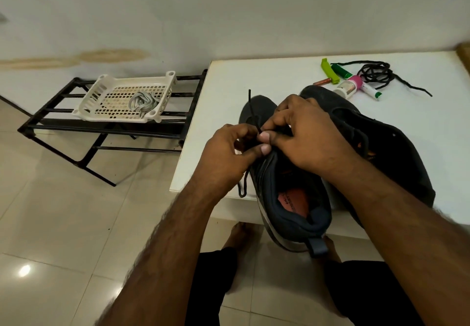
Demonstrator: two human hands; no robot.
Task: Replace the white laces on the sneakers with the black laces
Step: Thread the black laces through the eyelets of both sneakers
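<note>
A dark sneaker (287,198) with an orange insole lies at the front edge of the white table (254,84), heel toward me. My left hand (229,153) pinches a black lace (253,112) at the eyelets; the lace tip sticks up and a loop hangs below my wrist. My right hand (305,132) rests on the shoe's upper, thumb and finger pinched on the same lace. A second dark sneaker (381,142) lies to the right. A spare black lace (376,74) is coiled at the table's back. White laces (143,103) lie in a white basket (109,92).
The basket sits on a black metal rack (76,125) left of the table. At the table's back lie a lime green clip (329,71), a green tube (342,70), a small white bottle with a pink cap (348,86) and a white tube (372,92). Tiled floor below.
</note>
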